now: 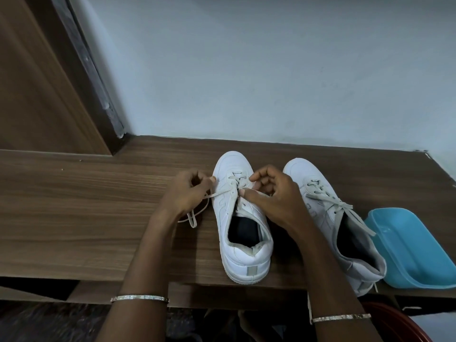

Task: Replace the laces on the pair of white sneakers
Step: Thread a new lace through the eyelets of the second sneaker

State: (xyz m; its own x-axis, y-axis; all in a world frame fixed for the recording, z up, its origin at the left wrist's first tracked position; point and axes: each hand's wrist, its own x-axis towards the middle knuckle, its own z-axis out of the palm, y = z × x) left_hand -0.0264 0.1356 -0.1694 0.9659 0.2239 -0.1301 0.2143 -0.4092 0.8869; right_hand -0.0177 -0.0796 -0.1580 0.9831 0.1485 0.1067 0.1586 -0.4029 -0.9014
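Left hand [185,193] pinches flat off-white lace [222,192]; right hand [276,201] curls over white leather sneaker [246,255] eyelets — its grip hidden.

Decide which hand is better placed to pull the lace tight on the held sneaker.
Left. The left hand pinches the lace beside the sneaker, with slack trailing below it; the right hand grips the sneaker's eyelet side, steadying it.

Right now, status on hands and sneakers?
Left hand pinches lace, right hand pinches it at centre sneaker eyelets. Partly laced; other sneaker laced. Nothing blocking.
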